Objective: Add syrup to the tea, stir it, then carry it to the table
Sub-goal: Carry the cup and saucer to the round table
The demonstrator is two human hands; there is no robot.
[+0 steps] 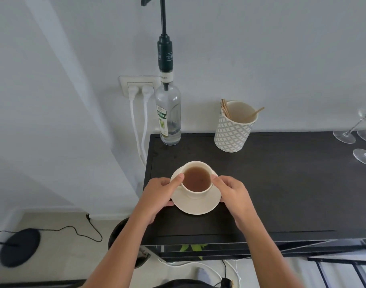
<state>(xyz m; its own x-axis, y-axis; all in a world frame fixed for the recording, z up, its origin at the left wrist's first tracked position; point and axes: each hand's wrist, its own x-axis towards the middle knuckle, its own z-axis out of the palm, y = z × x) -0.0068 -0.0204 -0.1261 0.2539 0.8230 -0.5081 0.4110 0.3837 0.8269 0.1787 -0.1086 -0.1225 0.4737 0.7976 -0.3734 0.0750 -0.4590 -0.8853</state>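
Note:
A cream cup of brown tea stands on a cream saucer near the front left of the black sideboard. My left hand grips the saucer's left rim, thumb resting by the cup. On the opposite side, my right hand holds the right rim. A clear syrup bottle with a tall dark pump stands at the back left corner, apart from the cup. Behind and to the right, a patterned cup holds wooden stir sticks.
Wine glasses stand at the sideboard's far right edge. A wall socket with two white plugs and cords is left of the bottle. On the floor lie a black round base, cables and a dark pot.

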